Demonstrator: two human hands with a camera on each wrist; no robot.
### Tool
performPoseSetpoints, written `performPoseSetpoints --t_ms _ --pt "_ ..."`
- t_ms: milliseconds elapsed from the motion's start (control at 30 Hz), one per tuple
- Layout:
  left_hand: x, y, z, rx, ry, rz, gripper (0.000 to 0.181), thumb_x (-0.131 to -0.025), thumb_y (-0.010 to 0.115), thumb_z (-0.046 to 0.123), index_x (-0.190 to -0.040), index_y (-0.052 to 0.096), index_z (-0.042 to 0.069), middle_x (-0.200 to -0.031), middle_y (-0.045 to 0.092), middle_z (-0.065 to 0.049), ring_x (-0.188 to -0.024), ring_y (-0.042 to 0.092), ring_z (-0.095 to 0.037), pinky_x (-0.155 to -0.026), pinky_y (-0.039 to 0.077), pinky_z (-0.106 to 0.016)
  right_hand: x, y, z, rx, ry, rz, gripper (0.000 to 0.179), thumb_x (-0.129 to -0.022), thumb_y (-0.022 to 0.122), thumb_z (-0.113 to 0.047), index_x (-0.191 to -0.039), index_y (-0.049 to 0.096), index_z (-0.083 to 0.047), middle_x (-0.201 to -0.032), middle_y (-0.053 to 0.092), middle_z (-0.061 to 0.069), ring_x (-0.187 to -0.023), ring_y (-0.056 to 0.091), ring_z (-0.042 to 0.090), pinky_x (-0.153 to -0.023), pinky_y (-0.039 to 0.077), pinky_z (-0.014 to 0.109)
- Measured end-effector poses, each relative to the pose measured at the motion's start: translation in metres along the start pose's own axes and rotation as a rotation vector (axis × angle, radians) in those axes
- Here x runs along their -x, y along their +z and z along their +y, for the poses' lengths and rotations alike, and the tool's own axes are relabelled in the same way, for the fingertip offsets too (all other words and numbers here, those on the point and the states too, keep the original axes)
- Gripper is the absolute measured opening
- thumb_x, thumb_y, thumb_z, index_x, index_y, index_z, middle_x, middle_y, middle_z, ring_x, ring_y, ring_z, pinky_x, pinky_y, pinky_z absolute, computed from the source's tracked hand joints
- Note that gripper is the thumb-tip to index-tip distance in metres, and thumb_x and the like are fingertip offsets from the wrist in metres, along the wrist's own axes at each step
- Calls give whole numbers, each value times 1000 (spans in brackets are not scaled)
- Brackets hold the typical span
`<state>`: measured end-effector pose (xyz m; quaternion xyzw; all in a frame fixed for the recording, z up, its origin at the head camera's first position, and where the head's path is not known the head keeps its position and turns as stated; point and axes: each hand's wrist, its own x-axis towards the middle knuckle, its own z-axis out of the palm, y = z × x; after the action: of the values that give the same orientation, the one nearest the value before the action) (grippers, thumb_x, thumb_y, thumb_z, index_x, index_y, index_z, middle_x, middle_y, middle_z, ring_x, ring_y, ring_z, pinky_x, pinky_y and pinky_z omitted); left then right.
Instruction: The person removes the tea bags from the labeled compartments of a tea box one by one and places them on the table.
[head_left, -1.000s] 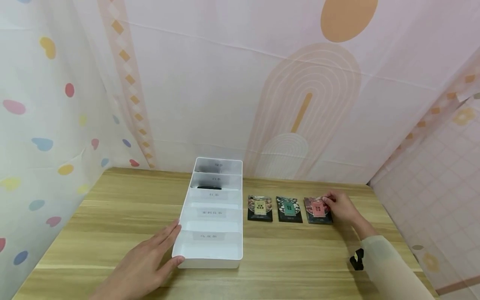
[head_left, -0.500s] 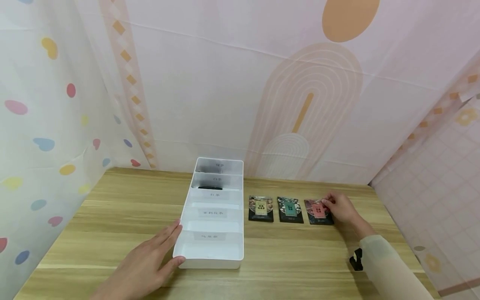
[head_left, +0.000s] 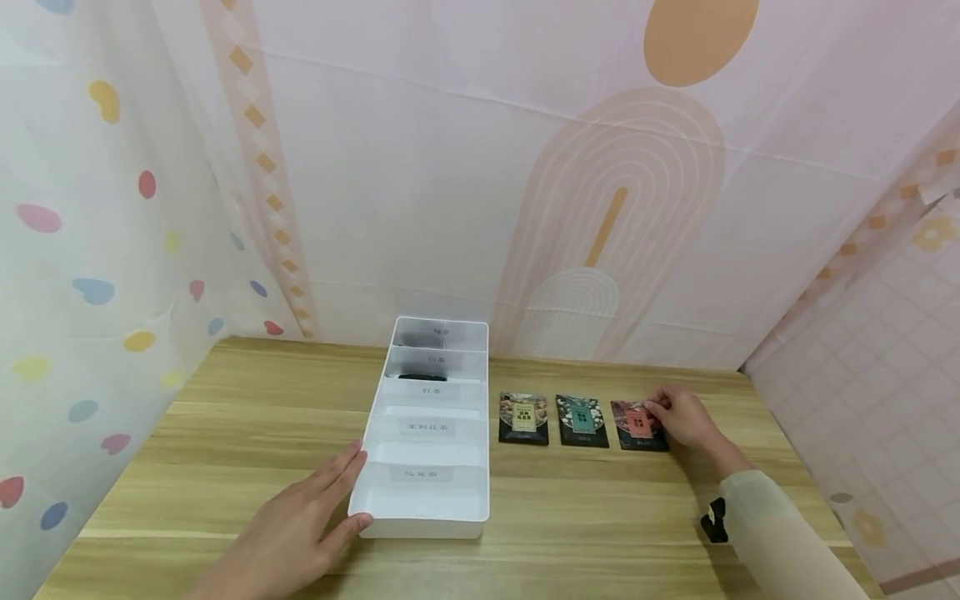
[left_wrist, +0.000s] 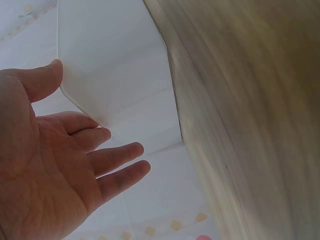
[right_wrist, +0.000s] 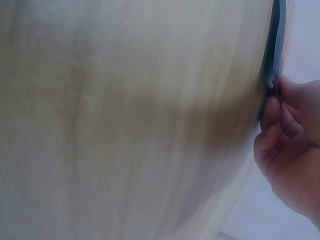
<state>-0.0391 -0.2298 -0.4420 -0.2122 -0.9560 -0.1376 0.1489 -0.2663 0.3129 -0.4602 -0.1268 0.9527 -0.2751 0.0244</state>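
Observation:
A white divided box [head_left: 423, 528] with labelled compartments stands lengthwise on the table. My left hand [head_left: 292, 525] rests at its near left corner, thumb on the front edge and fingers along the side. In the left wrist view, the fingers of the left hand [left_wrist: 55, 150] are spread and fairly straight against the box wall [left_wrist: 115, 65]. On the right, my right hand [head_left: 682, 417] pinches the upper right edge of a red-labelled tea sachet [head_left: 633, 427], which lies on the table. The right wrist view has thumb and finger of that hand [right_wrist: 290, 130] on the dark sachet edge [right_wrist: 278, 45].
Between box and right hand lie a yellow-labelled sachet [head_left: 523, 419] and a green-labelled sachet [head_left: 582, 421], in a row. Dark items sit in the two far compartments, one of them a black piece [head_left: 422, 377]. Patterned curtains [head_left: 375, 167] enclose the wooden table [head_left: 585, 533] behind and at both sides.

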Motion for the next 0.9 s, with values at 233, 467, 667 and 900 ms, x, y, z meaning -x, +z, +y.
performPoseSetpoints --t_ms 233,467,667,900 --pt "-1 -1 1 -1 7 10 74 -96 76 42 -150 53 -4 -157 51 -16 -131 61 -32 -97 57 -48 3 -1 0 -5 11 -12 15 -107 58 -7 -101 68 3 -86 68 8 -75 61 18 -68 51 39" --pt "-1 0 2 -5 -3 -9 75 -96 76 41 -150 52 -5 -157 50 -17 -132 61 -33 -97 57 -49 7 -11 -1 13 25 -8 20 -108 56 -10 -111 66 6 -100 69 18 -85 63 26 -71 53 43" --pt "0 0 2 -13 1 0 75 -96 76 41 -150 52 -5 -157 51 -17 -131 61 -32 -97 57 -48 9 -21 -7 -15 35 -20 29 -110 53 -13 -122 63 11 -105 69 21 -90 64 28 -69 54 41" --pt "0 0 1 -13 3 -1 75 -96 76 41 -150 52 -5 -157 50 -17 -131 61 -33 -98 57 -48 11 -29 -19 -27 29 -4 30 -111 54 -17 -123 63 8 -107 69 21 -90 65 28 -68 55 37"
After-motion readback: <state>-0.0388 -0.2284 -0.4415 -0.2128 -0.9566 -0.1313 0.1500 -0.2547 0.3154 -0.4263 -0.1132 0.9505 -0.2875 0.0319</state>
